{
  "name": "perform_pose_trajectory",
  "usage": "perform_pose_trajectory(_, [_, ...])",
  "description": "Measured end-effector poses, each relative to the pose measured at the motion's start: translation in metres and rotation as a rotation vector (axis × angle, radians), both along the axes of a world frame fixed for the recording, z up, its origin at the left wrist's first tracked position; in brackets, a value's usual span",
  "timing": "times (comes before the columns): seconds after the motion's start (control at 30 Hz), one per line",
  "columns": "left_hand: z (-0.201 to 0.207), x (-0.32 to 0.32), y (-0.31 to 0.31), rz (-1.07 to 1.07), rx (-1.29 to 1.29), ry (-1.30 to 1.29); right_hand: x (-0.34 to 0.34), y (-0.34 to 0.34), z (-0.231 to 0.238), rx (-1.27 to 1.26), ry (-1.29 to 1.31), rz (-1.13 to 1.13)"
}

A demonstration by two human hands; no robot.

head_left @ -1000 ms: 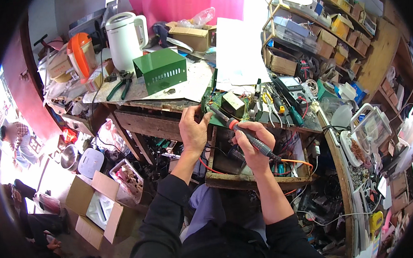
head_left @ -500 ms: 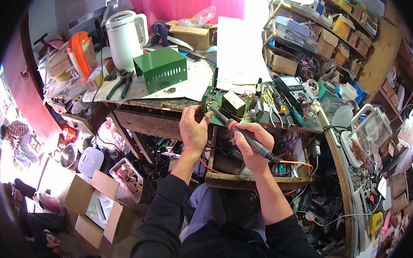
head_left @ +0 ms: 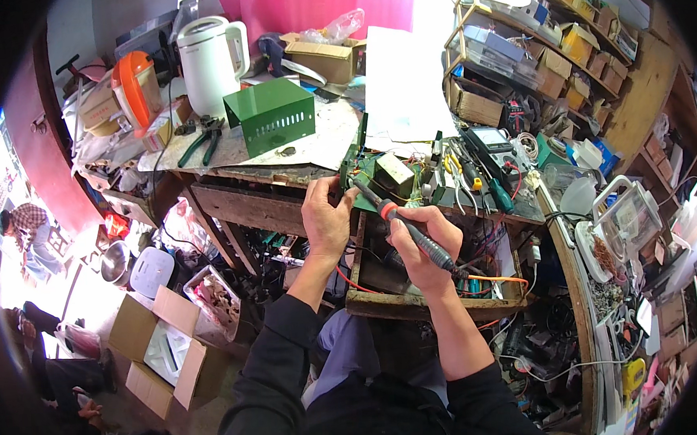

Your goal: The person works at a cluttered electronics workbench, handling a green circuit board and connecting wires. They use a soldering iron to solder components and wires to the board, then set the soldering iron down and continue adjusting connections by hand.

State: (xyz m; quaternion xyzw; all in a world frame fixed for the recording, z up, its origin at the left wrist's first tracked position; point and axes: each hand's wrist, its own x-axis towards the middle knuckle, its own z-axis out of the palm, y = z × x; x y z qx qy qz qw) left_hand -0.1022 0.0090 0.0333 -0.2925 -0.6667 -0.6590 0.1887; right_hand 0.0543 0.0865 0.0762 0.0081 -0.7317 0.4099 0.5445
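Observation:
My right hand (head_left: 429, 245) is closed round a soldering iron (head_left: 420, 233) with a dark ribbed handle and a red collar. The iron points up and left at an open green metal chassis (head_left: 370, 201) holding wires and a pale block-shaped part (head_left: 394, 172). Its tip is at the chassis's left side, close to my left fingertips. My left hand (head_left: 327, 222) has thumb and fingers bent together at that side; what they pinch is too small to tell. An orange cable (head_left: 497, 278) trails from the iron's rear end.
A green slotted metal cover (head_left: 272, 119) and green-handled pliers (head_left: 203, 142) lie left on the bench. Right of the chassis are yellow-handled pliers (head_left: 453, 169), a screwdriver (head_left: 499, 197) and a meter (head_left: 493, 143). An open drawer (head_left: 424, 304) juts out below my hands.
The soldering iron's rear end and my right hand have shifted very slightly, while its tip stays by the chassis. My left hand keeps its place.

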Motion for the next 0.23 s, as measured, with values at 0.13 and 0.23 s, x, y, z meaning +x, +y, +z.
perform_pose_trajectory(0.13, [-0.0009, -0.0010, -0.0009, 0.010, 0.009, 0.023, -0.0011, -0.0047, 0.0049, -0.057, -0.036, 0.002])
perform_pose_trajectory(0.23, [-0.0008, -0.0010, 0.0006, -0.002, 0.005, 0.001, 0.0001, -0.0001, 0.0074, -0.051, -0.081, 0.023])
